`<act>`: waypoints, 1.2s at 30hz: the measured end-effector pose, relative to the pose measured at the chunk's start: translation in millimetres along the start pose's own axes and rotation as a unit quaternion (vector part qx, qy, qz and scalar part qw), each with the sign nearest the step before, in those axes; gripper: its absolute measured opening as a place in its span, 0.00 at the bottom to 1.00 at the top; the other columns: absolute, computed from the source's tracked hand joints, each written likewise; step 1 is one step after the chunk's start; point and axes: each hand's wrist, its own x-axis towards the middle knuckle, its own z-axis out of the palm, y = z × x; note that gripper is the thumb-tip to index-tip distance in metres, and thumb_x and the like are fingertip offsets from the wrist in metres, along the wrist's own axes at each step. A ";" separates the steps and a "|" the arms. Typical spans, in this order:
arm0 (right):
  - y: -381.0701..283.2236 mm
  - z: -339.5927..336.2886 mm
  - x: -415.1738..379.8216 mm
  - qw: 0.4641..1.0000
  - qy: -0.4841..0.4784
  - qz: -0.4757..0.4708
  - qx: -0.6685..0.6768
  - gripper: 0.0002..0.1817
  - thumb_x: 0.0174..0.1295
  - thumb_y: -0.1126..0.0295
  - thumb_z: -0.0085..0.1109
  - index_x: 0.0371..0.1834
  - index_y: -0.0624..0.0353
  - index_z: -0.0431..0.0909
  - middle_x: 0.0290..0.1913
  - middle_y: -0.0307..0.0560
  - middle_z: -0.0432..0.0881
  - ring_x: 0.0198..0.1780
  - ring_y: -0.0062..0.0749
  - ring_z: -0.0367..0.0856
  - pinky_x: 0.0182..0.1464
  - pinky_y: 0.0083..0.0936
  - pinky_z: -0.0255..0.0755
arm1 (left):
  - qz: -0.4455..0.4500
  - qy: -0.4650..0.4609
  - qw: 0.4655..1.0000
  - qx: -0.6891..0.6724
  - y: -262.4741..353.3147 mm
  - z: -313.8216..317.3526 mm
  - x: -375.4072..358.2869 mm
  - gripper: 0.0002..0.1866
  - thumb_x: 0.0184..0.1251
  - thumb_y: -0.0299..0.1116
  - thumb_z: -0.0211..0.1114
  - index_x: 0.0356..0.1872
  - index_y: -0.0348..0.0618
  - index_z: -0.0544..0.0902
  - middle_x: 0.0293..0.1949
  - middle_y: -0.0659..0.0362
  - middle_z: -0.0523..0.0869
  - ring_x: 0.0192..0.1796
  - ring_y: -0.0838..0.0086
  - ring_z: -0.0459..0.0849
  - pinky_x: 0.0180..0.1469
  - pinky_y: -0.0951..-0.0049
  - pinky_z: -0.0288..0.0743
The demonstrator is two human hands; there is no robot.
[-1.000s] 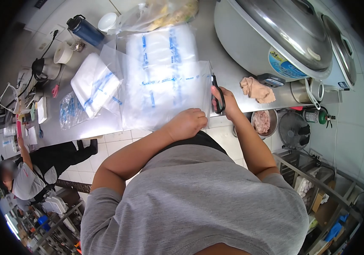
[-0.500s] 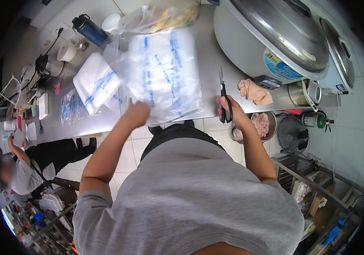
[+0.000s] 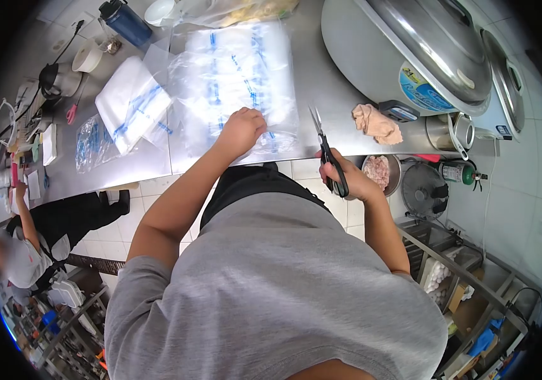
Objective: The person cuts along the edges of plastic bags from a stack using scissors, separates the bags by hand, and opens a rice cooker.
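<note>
A stack of clear plastic bags with blue print (image 3: 236,76) lies flat on the steel table (image 3: 321,69). My left hand (image 3: 242,132) rests on the lower part of the stack with its fingers curled; whether it pinches the plastic is hidden. Beyond the table's front edge, my right hand (image 3: 346,174) grips the handles of black scissors (image 3: 323,149), whose slightly parted blades point up toward the table. A folded white bag with blue print (image 3: 133,104) lies left of the stack, with a crumpled clear packet (image 3: 94,144) beside it.
Right of the stack stand a large lidded pot (image 3: 378,57), a crumpled tan cloth (image 3: 377,123) and a small metal pot (image 3: 445,134). A blue bottle (image 3: 126,24) is at the back left. Below are a bowl of meat (image 3: 378,171) and a fan (image 3: 424,190). A co-worker (image 3: 27,253) is at left.
My left hand has moved right, onto the bag stack. The scissors have shifted slightly left with my right hand, their blades now slightly apart. The co-worker's arm has moved, and the view has shifted.
</note>
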 end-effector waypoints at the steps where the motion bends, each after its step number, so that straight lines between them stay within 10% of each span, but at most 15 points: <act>1: -4.1 3.1 -2.6 1.000 -0.009 0.003 -0.001 0.35 0.66 0.39 0.53 0.62 0.57 0.66 0.32 0.38 0.74 0.35 0.23 0.73 0.39 0.21 0.70 | 0.001 0.011 1.000 -0.016 -3.0 1.6 1.3 0.05 0.60 0.32 0.67 0.33 0.42 0.85 0.41 0.56 0.85 0.48 0.56 0.80 0.52 0.59 0.73; 14: -26.1 42.2 -10.4 0.997 -0.029 0.007 0.069 0.34 0.65 0.38 0.54 0.61 0.54 0.70 0.27 0.34 0.73 0.32 0.19 0.73 0.36 0.18 0.67 | -0.084 0.001 0.982 -0.169 2.3 -12.0 13.5 0.07 0.62 0.34 0.65 0.30 0.41 0.85 0.32 0.53 0.86 0.37 0.58 0.83 0.46 0.60 0.75; 19: -12.2 52.3 -2.2 0.990 -0.034 0.125 0.050 0.38 0.63 0.34 0.54 0.59 0.59 0.68 0.30 0.36 0.75 0.33 0.22 0.75 0.36 0.19 0.68 | -0.027 -0.022 0.992 -0.122 -11.8 -2.7 14.6 0.08 0.63 0.34 0.63 0.29 0.42 0.85 0.28 0.53 0.85 0.33 0.57 0.83 0.47 0.58 0.73; 36: 35.9 61.0 11.3 0.966 -0.026 0.042 0.252 0.44 0.62 0.27 0.44 0.60 0.60 0.70 0.30 0.38 0.77 0.32 0.22 0.77 0.33 0.18 0.65 | 0.095 -0.031 0.993 0.059 14.3 24.7 13.6 0.10 0.58 0.37 0.67 0.36 0.44 0.81 0.36 0.55 0.82 0.44 0.60 0.80 0.55 0.58 0.64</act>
